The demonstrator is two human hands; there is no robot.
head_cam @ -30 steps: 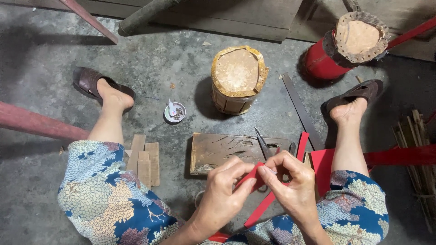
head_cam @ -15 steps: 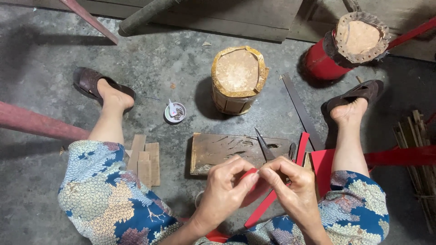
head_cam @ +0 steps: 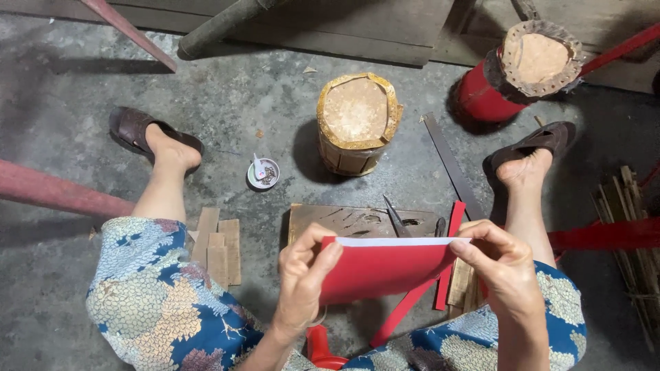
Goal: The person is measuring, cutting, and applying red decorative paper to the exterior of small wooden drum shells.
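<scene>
Both hands hold one sheet of red paper [head_cam: 385,268] stretched flat between them, above the person's lap and in front of a worn wooden board [head_cam: 344,218] that lies on the concrete floor [head_cam: 227,103]. The left hand [head_cam: 306,275] has its fingers closed on the sheet's left edge, thumb on top; the right hand [head_cam: 505,264] pinches the upper right corner between thumb and forefinger. A thin white strip shows along the sheet's top edge.

On the board lies one pair of scissors [head_cam: 397,218], partly hidden by the paper. Two narrow red strips [head_cam: 450,254] cross each other under the sheet at the right. Beyond the board stand two small drums: one yellow-rimmed drum [head_cam: 357,124] in the middle and one red drum [head_cam: 522,72] further right. One long grey metal blade [head_cam: 450,165] lies between them and the right foot. One small round dish [head_cam: 263,173] sits near the left foot. A few flat wooden slats [head_cam: 220,247] lie beside the left knee, and a bundle of thin sticks [head_cam: 636,233] lies at the far right. Both feet wear brown sandals [head_cam: 134,129].
</scene>
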